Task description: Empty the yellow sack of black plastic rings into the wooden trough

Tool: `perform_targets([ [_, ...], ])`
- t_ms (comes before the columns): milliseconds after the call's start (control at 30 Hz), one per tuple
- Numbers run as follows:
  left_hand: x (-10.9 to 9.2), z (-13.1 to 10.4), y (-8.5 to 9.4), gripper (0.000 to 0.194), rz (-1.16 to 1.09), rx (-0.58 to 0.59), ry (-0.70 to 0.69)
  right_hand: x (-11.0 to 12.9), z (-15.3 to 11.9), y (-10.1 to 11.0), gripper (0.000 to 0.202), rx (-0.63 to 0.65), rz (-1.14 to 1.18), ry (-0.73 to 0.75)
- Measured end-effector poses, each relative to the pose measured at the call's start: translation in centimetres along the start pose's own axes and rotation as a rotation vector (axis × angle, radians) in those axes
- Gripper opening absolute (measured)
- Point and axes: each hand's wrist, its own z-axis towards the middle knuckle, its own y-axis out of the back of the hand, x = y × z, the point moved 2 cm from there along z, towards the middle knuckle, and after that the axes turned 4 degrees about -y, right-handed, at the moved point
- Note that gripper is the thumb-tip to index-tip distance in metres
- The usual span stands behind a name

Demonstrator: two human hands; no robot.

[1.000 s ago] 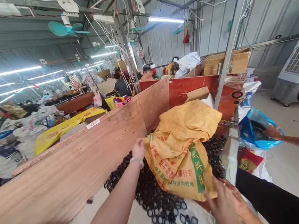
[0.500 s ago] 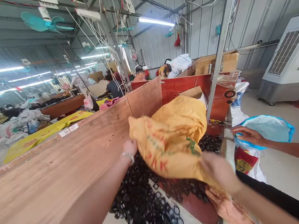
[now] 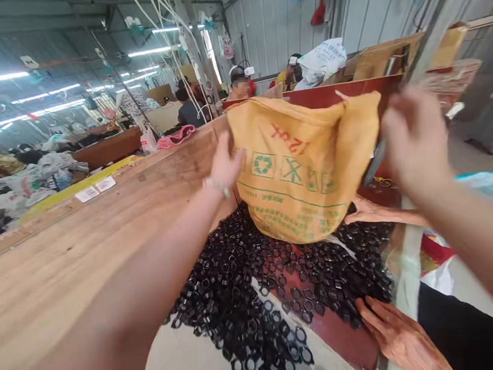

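I hold the yellow sack up in the middle of the picture, over the black rings. My left hand pinches its left edge tight. My right hand is blurry at the right corner, so I cannot tell its grip; I think I should hold both corners high and keep the sack over the pile.

A grey corrugated metal wall backs the workshop, long white fluorescent tube lights glow at left, and a brown plywood partition board crosses the foreground.
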Motion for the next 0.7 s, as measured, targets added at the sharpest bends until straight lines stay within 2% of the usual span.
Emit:
perform_targets([
  [33, 0.9, -4.7, -0.2, 0.053, 0.078, 0.034, 0.001, 0.1, -5.1, -1.8, 0.056, -0.088, 0.048, 0.018],
  [67, 1.9, -9.7, -0.4, 0.051, 0.144, 0.094, 0.015, 0.1, -10.2, -4.1, 0.056, -0.055, 0.039, 0.131],
  [100, 2.8, -14.5, -0.8, 0.048, 0.202, 0.190, 0.058, -0.1, -14.7, -6.7, 0.053, 0.056, -0.005, 0.285],
  [133, 3.7, -19.0, -1.1, 0.047, 0.264, 0.346, 0.108, -0.6, -18.5, -9.5, 0.050, 0.219, -0.062, 0.437],
  [167, 4.5, -23.0, -1.4, 0.047, 0.333, 0.522, 0.172, -1.5, -21.0, -12.1, 0.048, 0.397, -0.116, 0.508],
  [200, 5.3, -26.2, -1.2, 0.047, 0.411, 0.605, 0.253, -2.6, -22.1, -14.3, 0.047, 0.506, -0.149, 0.500],
  [233, 5.9, -28.6, -0.6, 0.045, 0.448, 0.606, 0.309, -3.9, -22.0, -16.1, 0.046, 0.551, -0.144, 0.493],
  [300, 6.8, -31.9, 1.4, 0.042, 0.524, 0.541, 0.383, -6.6, -19.0, -18.8, 0.049, 0.573, -0.125, 0.454],
  [400, 8.3, -35.9, 6.1, 0.038, 0.625, 0.254, 0.466, -10.1, -12.2, -21.0, 0.048, 0.523, -0.094, 0.368],
  [467, 9.6, -39.4, 9.2, 0.040, 0.697, 0.029, 0.600, -11.0, -9.1, -21.6, 0.042, 0.403, -0.090, 0.222],
  [533, 10.8, -43.1, 11.1, 0.051, 0.789, -0.103, 0.758, -10.0, -8.1, -22.0, 0.042, 0.249, -0.080, 0.044],
  [600, 11.7, -45.7, 11.6, 0.055, 0.837, -0.158, 0.845, -6.9, -9.1, -23.1, 0.044, 0.161, -0.040, -0.046],
  [667, 12.1, -46.9, 11.2, 0.053, 0.864, -0.145, 0.888, -2.8, -10.8, -25.6, 0.043, 0.215, 0.028, 0.009],
  [700, 12.1, -47.2, 10.8, 0.051, 0.874, -0.131, 0.897, -0.7, -11.7, -27.4, 0.040, 0.297, 0.070, 0.073],
])
